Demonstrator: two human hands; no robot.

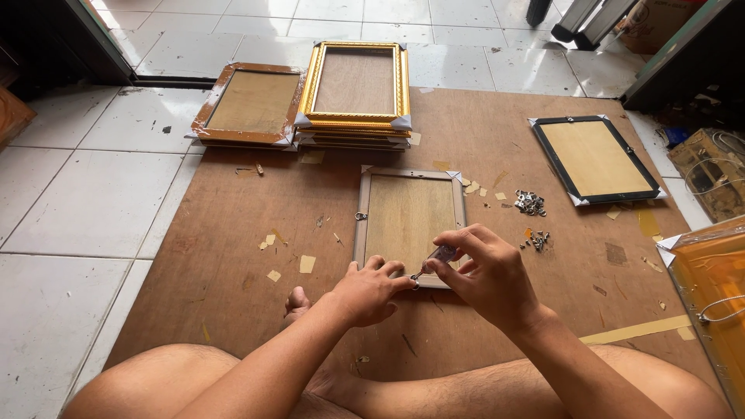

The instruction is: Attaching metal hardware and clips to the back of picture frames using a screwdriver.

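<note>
While left hand (369,291) pins grey picture frame (409,225) face-down, right hand (485,271) pinches small screwdriver (434,260) at frame's near edge; screws (531,203) piled just right of it

A gold frame (356,84) tops a stack (brown frame (250,105) beside), black frame (595,160) apart.

I'm sitting on a white tiled floor (70,202) with grey grout lines, and a big brown plywood sheet (233,256) is laid flat over it, dotted with scraps of tape. Daylight bounces off the glossy tiles along the top of the frame. Upper left there's a dark doorway frame (101,39), upper right a dark green one (683,54) with a cardboard box (660,19) behind it. Tangled wires sit in a box (710,174) at the right edge.
</note>
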